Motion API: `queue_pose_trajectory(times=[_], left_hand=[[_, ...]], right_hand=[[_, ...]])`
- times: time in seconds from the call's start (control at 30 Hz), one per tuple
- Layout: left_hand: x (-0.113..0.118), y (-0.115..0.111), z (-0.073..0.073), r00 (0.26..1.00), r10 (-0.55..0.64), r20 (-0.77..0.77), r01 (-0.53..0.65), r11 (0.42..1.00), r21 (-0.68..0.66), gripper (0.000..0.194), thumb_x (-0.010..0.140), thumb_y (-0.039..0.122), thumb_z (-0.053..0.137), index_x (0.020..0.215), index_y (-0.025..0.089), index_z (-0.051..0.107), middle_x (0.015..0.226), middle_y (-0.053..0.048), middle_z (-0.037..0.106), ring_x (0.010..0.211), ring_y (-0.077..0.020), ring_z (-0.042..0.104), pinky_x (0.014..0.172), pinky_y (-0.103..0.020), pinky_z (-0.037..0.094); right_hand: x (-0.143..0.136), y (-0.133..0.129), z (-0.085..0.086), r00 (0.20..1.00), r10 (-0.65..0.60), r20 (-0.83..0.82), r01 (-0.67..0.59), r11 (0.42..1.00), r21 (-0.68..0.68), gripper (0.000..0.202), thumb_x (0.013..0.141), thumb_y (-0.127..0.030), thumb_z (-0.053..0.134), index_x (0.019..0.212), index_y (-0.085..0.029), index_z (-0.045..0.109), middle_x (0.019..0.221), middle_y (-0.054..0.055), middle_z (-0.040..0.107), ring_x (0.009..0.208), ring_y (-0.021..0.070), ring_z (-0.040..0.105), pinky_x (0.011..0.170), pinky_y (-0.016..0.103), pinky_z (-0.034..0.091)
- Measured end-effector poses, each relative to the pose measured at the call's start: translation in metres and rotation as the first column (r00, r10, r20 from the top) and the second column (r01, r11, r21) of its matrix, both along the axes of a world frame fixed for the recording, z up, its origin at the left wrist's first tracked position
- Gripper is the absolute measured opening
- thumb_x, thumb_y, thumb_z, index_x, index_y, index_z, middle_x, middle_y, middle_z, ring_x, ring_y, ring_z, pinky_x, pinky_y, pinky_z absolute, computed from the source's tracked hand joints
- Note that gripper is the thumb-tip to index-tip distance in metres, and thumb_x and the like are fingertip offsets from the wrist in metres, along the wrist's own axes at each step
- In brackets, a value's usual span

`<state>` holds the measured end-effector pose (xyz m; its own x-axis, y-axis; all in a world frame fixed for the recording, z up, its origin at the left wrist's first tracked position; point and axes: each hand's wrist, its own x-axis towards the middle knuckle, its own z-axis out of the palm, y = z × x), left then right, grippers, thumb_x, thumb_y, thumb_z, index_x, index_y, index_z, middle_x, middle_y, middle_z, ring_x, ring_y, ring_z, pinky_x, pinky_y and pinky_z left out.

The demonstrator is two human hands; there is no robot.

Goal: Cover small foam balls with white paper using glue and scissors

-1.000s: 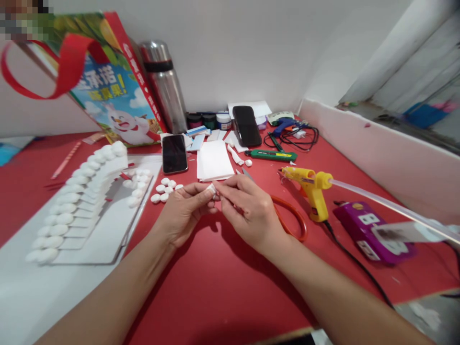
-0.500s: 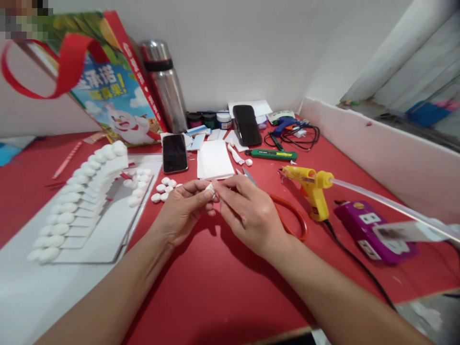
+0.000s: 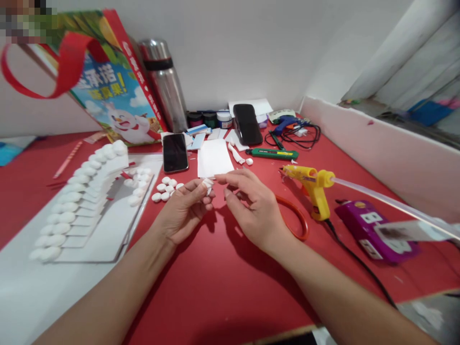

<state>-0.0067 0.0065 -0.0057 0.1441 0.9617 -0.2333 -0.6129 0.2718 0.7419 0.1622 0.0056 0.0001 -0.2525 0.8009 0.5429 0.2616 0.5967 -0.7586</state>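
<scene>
Between thumb and fingers, my left hand (image 3: 187, 206) pinches a small white piece (image 3: 207, 184) near the middle of the view. Just right of it, my right hand (image 3: 251, 206) has its thumb and fingers apart with nothing visible between them. Several white oval pieces (image 3: 166, 188) lie behind my left hand. At the left is a white stepped model (image 3: 97, 196) edged with white ovals. White paper (image 3: 214, 159) lies behind my hands, beside a rolled white strip (image 3: 235, 154). Orange-red scissor handles (image 3: 300, 220) show beyond my right hand.
A yellow glue gun (image 3: 314, 187) and a purple power strip (image 3: 377, 232) lie at the right on the red table (image 3: 223, 287). Two phones (image 3: 175, 152), a green cutter (image 3: 275, 154), a steel flask (image 3: 163, 86) and a colourful bag (image 3: 118, 96) stand or lie farther back.
My right hand has let go of the white piece and moved slightly right, its fingers spreading. My left hand still holds the piece.
</scene>
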Motion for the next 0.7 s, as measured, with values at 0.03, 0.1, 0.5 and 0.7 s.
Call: queue_pose_trajectory(times=[0.03,0.1,0.5,0.7], left_hand=[[0.0,0.0001,0.0003,1.0,0.005,0.001,-0.005,1.0,-0.007,0.032,0.061,0.023,0.096,0.079,0.01,0.074,0.067,-0.001,0.068,0.054,-0.0043,0.059,0.053,-0.011,0.053],[-0.0001,0.0002,0.0003,1.0,0.017,0.002,-0.017,1.0,-0.013,0.031,0.062,0.022,0.096,0.079,0.01,0.073,0.066,0.0,0.067,0.054,-0.0039,0.059,0.052,-0.01,0.053],[-0.0006,-0.0042,0.0,0.972,0.092,-0.217,-0.065,0.99,0.128,0.027,0.064,0.024,0.093,0.077,0.014,0.072,0.066,0.001,0.069,0.053,-0.0083,0.063,0.056,-0.02,0.056],[-0.0002,-0.0092,0.0035,0.864,0.232,-0.447,-0.07,0.934,0.35,0.022,0.069,0.019,0.09,0.085,0.017,0.074,0.09,-0.002,0.077,0.077,-0.0144,0.072,0.073,-0.024,0.06]], right_hand=[[-0.0001,0.0003,-0.0002,1.0,0.016,-0.002,-0.016,1.0,-0.002,0.031,0.095,-0.009,0.051,0.117,-0.02,0.07,0.108,0.009,0.067,0.097,0.017,0.066,0.076,0.029,0.057],[-0.0006,0.0005,-0.0018,0.999,0.044,0.002,-0.044,0.998,0.044,0.033,0.095,-0.009,0.05,0.119,-0.02,0.07,0.109,0.01,0.066,0.102,0.0179,0.066,0.084,0.032,0.058],[0.0004,-0.0013,-0.0032,0.999,0.02,0.05,-0.031,0.97,0.241,0.035,0.093,-0.005,0.05,0.116,-0.017,0.073,0.104,0.012,0.066,0.1,0.0191,0.067,0.082,0.033,0.058],[0.0034,-0.0018,0.0024,0.997,0.019,-0.07,-0.014,0.998,0.067,0.028,0.091,-0.008,0.057,0.103,-0.021,0.078,0.098,0.006,0.07,0.085,0.0147,0.067,0.069,0.028,0.054]])
